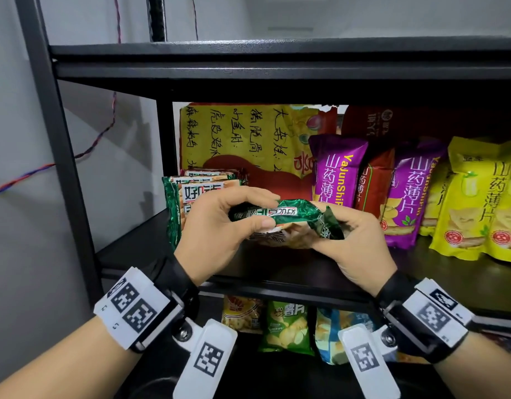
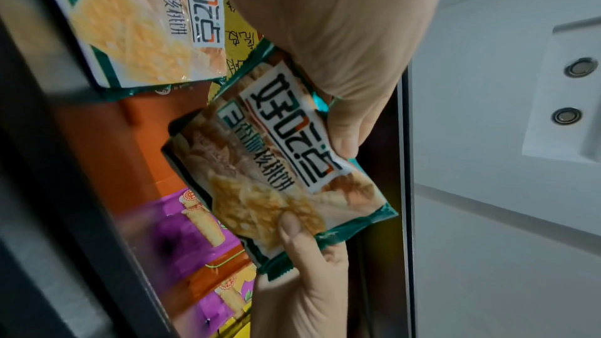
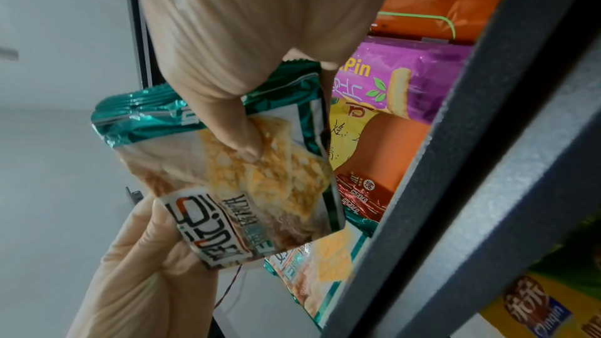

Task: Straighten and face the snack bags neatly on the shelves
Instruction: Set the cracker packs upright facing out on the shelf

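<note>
I pinch the green snack bag (image 1: 289, 223) lying flat, long axis left-right, between my left hand (image 1: 219, 226) and right hand (image 1: 355, 243), the upright green row (image 1: 185, 203) just left.

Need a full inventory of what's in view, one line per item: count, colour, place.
held snack bag: 1, green-edged, gripped at both ends in front of the middle shelf
same-brand bags: a few, green, standing at shelf left
purple bags: 2, purple, standing mid-shelf
red bag: 1, red, between the purple ones
yellow bags: at least 2, yellow, shelf right
handwritten sign: 1, yellow and red, at shelf back
lower-shelf bags: at least 3, yellow, green, blue
shelf frame: 1, black
twisted wire: 1, red-blue, left wall
left hand: holds bag's left end
right hand: holds bag's right end
</note>
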Action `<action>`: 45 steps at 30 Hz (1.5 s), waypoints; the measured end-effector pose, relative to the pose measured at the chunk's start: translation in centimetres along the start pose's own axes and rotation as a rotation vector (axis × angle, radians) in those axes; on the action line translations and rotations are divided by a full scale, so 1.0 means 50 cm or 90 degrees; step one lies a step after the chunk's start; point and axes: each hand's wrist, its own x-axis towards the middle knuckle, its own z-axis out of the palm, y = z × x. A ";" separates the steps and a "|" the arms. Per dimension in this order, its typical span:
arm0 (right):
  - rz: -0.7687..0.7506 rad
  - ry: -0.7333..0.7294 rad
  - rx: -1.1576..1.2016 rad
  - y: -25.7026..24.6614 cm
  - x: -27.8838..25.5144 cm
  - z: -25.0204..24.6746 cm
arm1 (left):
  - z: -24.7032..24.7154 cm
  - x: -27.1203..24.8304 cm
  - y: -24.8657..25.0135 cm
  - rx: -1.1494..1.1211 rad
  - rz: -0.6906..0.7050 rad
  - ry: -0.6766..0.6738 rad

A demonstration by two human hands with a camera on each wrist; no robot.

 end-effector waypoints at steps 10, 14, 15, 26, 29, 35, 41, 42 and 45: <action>0.191 0.111 -0.104 0.044 0.045 -0.005 | -0.111 0.001 -0.101 0.283 -0.205 0.270; 0.244 0.101 -0.313 0.054 0.084 0.025 | -0.157 0.006 -0.153 0.237 -0.398 0.265; 0.268 0.096 -0.348 0.056 0.095 0.036 | -0.162 0.009 -0.159 0.208 -0.430 0.253; 0.486 0.132 -0.473 0.116 0.202 0.118 | -0.181 0.026 -0.233 -0.033 -0.476 0.214; 0.525 0.199 -0.438 0.142 0.232 0.131 | -0.183 0.035 -0.237 -0.139 -0.473 0.268; 0.549 0.230 -0.451 0.189 0.283 0.131 | -0.195 0.048 -0.256 -0.047 -0.449 0.356; 0.578 0.089 -0.501 0.242 0.315 0.110 | -0.196 0.046 -0.276 -0.018 -0.433 0.322; 0.578 0.072 -0.509 0.248 0.318 0.109 | -0.194 0.046 -0.277 -0.023 -0.432 0.315; 0.570 0.036 -0.507 0.261 0.324 0.107 | -0.186 0.048 -0.276 -0.062 -0.453 0.300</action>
